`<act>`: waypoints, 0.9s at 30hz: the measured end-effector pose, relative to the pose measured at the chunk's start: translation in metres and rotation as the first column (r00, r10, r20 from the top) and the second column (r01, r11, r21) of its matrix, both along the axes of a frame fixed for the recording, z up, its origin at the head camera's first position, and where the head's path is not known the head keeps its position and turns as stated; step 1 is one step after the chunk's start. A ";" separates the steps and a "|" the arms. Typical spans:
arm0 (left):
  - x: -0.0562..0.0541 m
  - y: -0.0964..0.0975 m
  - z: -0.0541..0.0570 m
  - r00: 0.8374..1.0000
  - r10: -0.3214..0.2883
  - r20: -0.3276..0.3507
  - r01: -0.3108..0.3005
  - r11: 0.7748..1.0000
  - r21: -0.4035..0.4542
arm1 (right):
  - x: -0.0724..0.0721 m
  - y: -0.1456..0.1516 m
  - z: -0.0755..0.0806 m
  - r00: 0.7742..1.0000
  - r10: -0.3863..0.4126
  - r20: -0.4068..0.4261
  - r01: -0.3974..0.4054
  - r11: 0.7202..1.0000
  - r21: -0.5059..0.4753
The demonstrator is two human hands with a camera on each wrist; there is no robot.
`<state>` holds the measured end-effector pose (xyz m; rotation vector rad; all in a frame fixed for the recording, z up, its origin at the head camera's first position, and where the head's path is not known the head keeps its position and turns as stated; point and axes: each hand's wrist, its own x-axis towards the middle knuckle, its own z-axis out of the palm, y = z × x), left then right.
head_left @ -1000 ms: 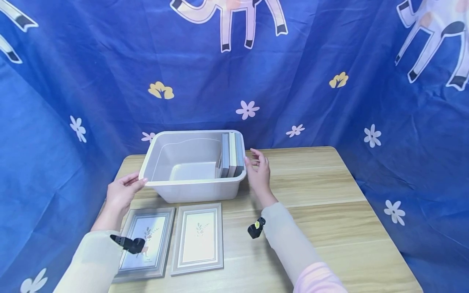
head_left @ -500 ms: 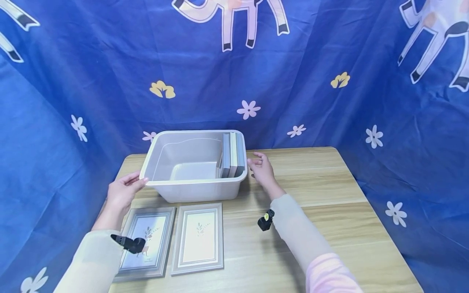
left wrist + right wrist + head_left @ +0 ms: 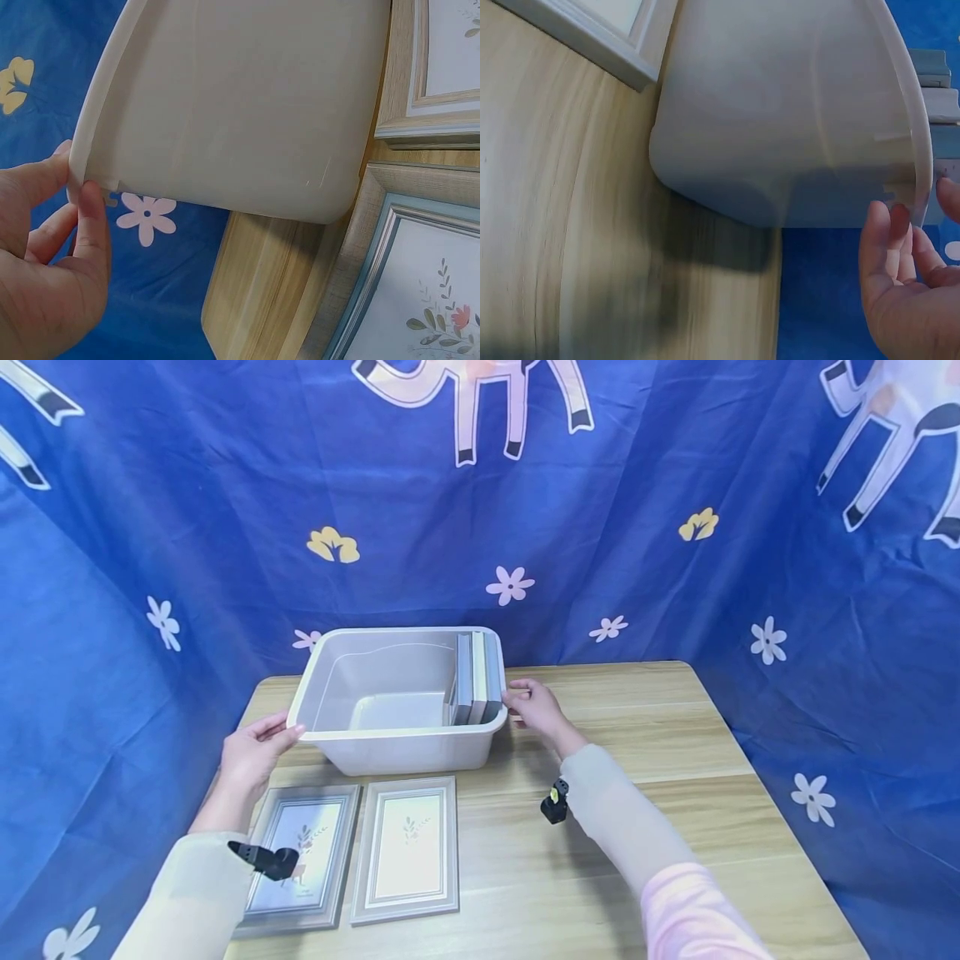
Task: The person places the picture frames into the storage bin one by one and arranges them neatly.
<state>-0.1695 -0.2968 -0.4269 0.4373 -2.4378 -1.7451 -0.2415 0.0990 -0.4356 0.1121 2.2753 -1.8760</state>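
A light grey plastic tub point(image 3: 397, 752) stands at the back of the wooden table. My left hand point(image 3: 251, 756) grips its front left corner, and the left wrist view shows thumb and fingers pinching the rim point(image 3: 105, 97). At the right side my right hand point(image 3: 536, 706) holds the rim, fingers under the lip and thumb on the inner side, as the right hand point(image 3: 915, 285) shows in its wrist view. Several thin blue-grey and cream book-like things point(image 3: 478, 681) stand on edge inside, against the right wall.
Two picture frames lie flat in front of the tub: a grey-blue frame point(image 3: 300, 856) near my left forearm and a pale frame point(image 3: 405, 910) beside it. The wooden table point(image 3: 637, 735) extends to the right. A blue patterned cloth point(image 3: 420, 560) hangs close behind.
My right hand drew slightly away from the tub's right rim and came back to it lower down, with the forearm swinging right. The left hand and the tub stay in place.
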 end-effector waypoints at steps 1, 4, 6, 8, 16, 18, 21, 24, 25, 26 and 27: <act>0.000 0.000 0.000 1.000 -0.003 -0.002 0.003 1.000 -0.001 | 0.000 0.000 0.001 1.000 0.008 0.003 -0.008 1.000 0.003; 0.000 0.000 0.000 1.000 -0.009 -0.003 0.009 1.000 -0.004 | 0.000 -0.002 0.001 1.000 0.023 0.004 -0.023 1.000 0.003; 0.000 0.000 0.000 1.000 -0.010 -0.001 0.010 1.000 -0.010 | 0.000 -0.003 0.002 1.000 0.019 0.002 -0.019 1.000 -0.003; 0.001 0.000 0.001 1.000 -0.010 0.000 0.010 1.000 -0.010 | 0.000 -0.004 0.003 1.000 0.014 0.000 -0.014 1.000 -0.006; 0.001 0.000 0.001 1.000 -0.009 -0.005 0.009 1.000 0.001 | 0.001 -0.008 0.004 0.999 -0.020 0.025 0.021 0.999 -0.036; 0.001 0.000 0.001 1.000 -0.010 -0.008 0.010 1.000 0.001 | 0.001 -0.009 0.004 0.999 -0.025 0.036 0.027 0.998 -0.049; 0.002 0.000 0.001 1.000 -0.014 -0.012 0.014 1.000 -0.001 | 0.002 -0.009 0.005 0.998 -0.033 0.049 0.036 0.997 -0.068; 0.002 0.000 0.001 1.000 -0.016 -0.012 0.016 1.000 -0.011 | 0.002 -0.009 0.005 0.997 -0.042 0.057 0.047 0.995 -0.088; 0.002 0.000 0.001 1.000 -0.017 -0.011 0.016 1.000 -0.015 | 0.002 -0.009 0.004 0.997 -0.045 0.061 0.051 0.994 -0.096; 0.002 0.000 0.001 1.000 -0.016 -0.010 0.016 1.000 -0.020 | 0.002 -0.010 0.004 0.997 -0.049 0.063 0.056 0.993 -0.105; 0.002 0.000 0.001 1.000 -0.015 -0.008 0.015 1.000 -0.024 | 0.002 -0.010 0.003 0.997 -0.052 0.064 0.059 0.992 -0.111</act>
